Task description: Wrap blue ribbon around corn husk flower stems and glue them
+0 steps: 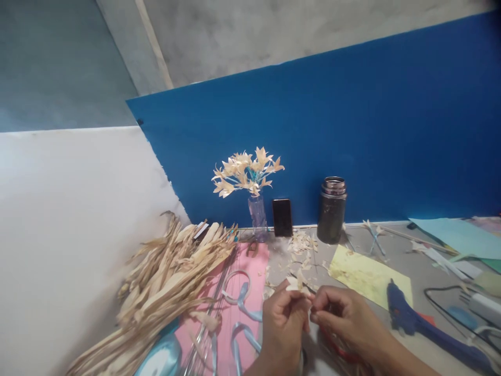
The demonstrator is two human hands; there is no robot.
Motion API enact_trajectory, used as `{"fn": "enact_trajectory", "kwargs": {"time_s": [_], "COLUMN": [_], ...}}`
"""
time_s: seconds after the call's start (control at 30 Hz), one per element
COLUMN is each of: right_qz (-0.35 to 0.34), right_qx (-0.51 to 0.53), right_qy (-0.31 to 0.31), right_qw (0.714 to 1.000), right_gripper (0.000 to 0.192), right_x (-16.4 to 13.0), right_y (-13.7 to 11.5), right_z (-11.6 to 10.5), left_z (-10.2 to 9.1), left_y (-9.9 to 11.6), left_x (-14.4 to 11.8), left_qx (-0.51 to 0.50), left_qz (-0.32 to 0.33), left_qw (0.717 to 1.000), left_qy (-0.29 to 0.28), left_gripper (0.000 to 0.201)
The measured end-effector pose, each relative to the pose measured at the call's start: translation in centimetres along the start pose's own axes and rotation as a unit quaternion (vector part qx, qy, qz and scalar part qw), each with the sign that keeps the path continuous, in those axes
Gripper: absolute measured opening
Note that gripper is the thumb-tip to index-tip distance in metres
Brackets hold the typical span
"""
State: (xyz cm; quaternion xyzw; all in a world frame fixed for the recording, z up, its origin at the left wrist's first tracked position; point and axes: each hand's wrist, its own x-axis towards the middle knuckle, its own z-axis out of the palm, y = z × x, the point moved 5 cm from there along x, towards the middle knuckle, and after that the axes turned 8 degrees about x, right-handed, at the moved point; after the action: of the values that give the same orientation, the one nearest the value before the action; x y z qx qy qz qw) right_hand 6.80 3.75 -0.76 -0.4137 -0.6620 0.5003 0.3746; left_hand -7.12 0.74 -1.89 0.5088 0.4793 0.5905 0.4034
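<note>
The left hand (pixel 282 313) and right hand (pixel 344 313) are meeting low in the view, fingers curled and pinching a small cream husk flower (pixel 296 283) between their fingertips. Light-blue ribbon loops (pixel 242 303) are lying on a pink paper sheet (pixel 235 318) just left; a blue glue gun (pixel 407 317) is resting near the right. Dried corn husks (pixel 168 287) are crowding the left edge, leaving bare grey tabletop (pixel 395 258) beyond.
</note>
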Motion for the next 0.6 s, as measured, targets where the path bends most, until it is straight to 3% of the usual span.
{"fn": "enact_trajectory", "kwargs": {"time_s": [0.23,0.5,0.6], "right_qz": [-0.023,-0.021,0.025], "right_qx": [-0.041,-0.044,0.0], "right_qy": [-0.047,0.009,-0.005], "right_qw": [0.998,0.999,1.0], "right_gripper": [0.014,0.015,0.014], "right_x": [0.2,0.1,0.0], "right_y": [0.2,-0.5,-0.1], "right_z": [0.6,-0.3,0.0], "left_z": [0.3,-0.1,-1.2], "left_y": [0.4,1.0,1.2], "left_x": [0.1,0.1,1.0], "left_qx": [-0.01,-0.022,-0.018], "left_qz": [0.04,0.009,-0.006], "left_qw": [0.999,1.0,0.999], "left_qy": [0.006,0.004,0.045], "left_gripper": [0.039,0.038,0.038]}}
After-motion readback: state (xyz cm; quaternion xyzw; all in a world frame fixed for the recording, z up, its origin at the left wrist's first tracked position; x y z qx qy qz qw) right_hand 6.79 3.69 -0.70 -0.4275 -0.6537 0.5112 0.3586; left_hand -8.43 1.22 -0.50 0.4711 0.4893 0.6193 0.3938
